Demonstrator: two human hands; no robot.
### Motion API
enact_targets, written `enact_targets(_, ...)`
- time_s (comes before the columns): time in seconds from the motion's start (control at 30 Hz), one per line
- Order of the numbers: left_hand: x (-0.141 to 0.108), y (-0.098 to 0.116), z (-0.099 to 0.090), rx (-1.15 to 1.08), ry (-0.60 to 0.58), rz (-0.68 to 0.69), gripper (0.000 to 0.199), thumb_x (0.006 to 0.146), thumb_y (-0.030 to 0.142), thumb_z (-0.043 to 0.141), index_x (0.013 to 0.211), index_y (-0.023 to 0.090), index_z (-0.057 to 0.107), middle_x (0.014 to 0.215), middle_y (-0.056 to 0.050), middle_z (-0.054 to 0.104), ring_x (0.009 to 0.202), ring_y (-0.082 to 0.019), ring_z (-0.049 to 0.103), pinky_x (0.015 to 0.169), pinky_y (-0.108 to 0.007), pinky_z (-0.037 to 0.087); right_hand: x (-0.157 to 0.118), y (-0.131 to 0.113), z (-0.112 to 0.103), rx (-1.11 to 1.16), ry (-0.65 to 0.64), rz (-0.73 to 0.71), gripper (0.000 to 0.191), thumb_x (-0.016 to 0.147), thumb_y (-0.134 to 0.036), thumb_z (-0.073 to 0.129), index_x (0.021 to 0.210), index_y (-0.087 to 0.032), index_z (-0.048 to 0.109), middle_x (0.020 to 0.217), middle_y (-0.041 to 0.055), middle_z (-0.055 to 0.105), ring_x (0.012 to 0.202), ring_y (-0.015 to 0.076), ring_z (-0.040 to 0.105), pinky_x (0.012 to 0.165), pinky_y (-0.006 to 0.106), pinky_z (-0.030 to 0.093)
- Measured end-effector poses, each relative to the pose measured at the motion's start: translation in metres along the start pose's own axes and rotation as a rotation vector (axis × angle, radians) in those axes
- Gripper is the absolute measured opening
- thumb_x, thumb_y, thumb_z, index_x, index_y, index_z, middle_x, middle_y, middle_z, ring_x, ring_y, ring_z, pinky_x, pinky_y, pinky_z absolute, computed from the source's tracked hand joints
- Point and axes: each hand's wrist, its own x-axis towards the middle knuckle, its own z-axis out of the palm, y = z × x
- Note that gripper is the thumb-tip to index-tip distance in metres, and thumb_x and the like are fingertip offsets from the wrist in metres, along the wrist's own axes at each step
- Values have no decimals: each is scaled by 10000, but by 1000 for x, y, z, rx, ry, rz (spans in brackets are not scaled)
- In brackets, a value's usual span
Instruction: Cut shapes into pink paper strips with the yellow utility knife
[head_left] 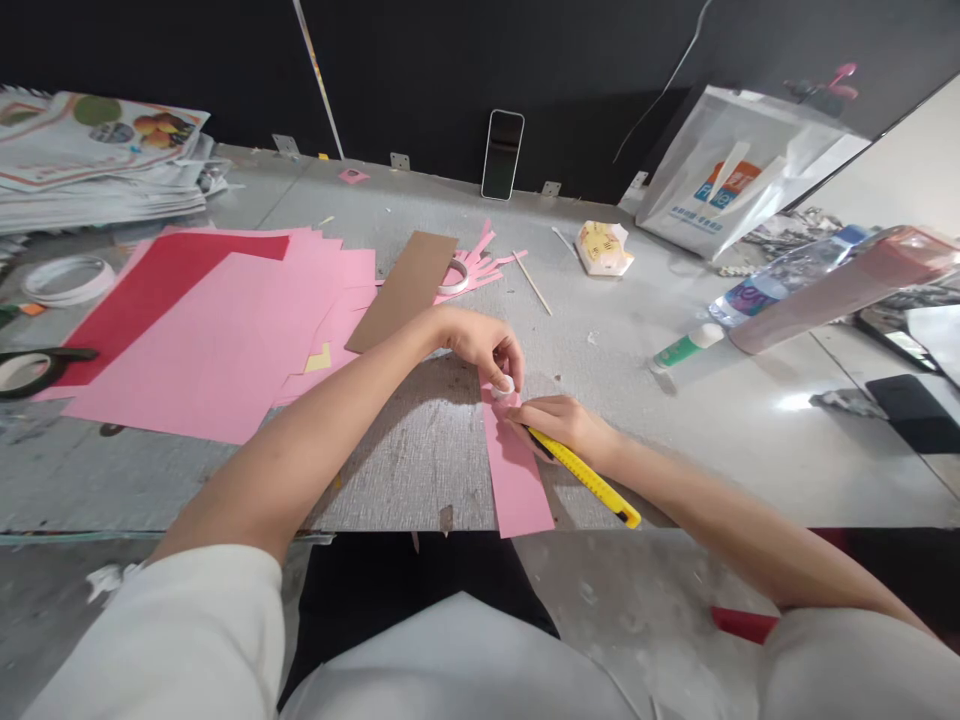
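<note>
A strip of pink paper [521,490] lies on the table in front of me, its near end at the table's front edge. My left hand [487,348] is closed, fingertips gripping a small white round cap-like piece [502,386] on the far part of the strip. Just nearer to me, my right hand [566,428] is wrapped around a yellow utility knife [589,478]. The knife's back end points down and right, while its front end is hidden at my fingers. Whether the blade is out, I cannot see.
Left of my hands lie a brown cardboard piece [405,290], pink sheets [217,340], a red sheet [150,300] and tape rolls [69,280]. A wooden stick [532,283], a glue stick [686,347] and a water bottle [784,275] are to the right. A phone [502,155] leans at the back.
</note>
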Motion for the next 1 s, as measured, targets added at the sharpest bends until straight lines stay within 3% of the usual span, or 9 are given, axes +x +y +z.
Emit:
enact_targets(0.17,1,-3,0,3,-9,-1,332,824,470,802,1076,265,866,819,-29,771,740,-164,591,698,-288,382,0,-1,-5,-11,-3,29,246,1145,-257,391,1142,-206,632,742,-8,607,626,152,531,622,288,413)
enact_targets(0.43,-1,0,0,-7,-16,-12,338,827,465,808,1097,271,869,829,-33,776,739,-168,587,718,-300,382,-5,17,-19,0,-48,-20,232,1127,-243,478,1234,-190,677,878,46,700,742,162,630,707,284,469)
enact_targets(0.63,1,-5,0,-21,23,-15,320,802,472,831,1039,263,878,839,-29,771,735,-164,562,732,-305,376,-6,24,-26,98,-130,-55,309,1134,-223,418,916,-196,635,754,0,565,660,143,501,644,263,404)
enact_targets(0.7,0,-4,0,-14,16,-16,318,810,471,823,1046,265,877,852,-31,774,744,-166,565,733,-303,378,-6,24,-27,81,-129,-60,296,1137,-223,415,965,-192,655,774,8,570,681,149,506,658,267,405)
enact_targets(0.87,-1,-1,-1,-7,-21,-19,333,835,474,798,1096,280,869,871,-31,782,747,-164,577,714,-297,381,-7,23,-33,65,-144,-20,263,1141,-247,478,1299,-192,681,938,55,691,812,153,627,766,276,465)
enact_targets(1.0,-1,-2,0,-15,-11,-14,336,822,490,808,1082,286,871,845,-25,781,733,-160,585,703,-291,387,-10,28,-34,116,-156,15,267,1126,-281,538,1299,-192,720,924,57,714,819,153,658,766,274,485)
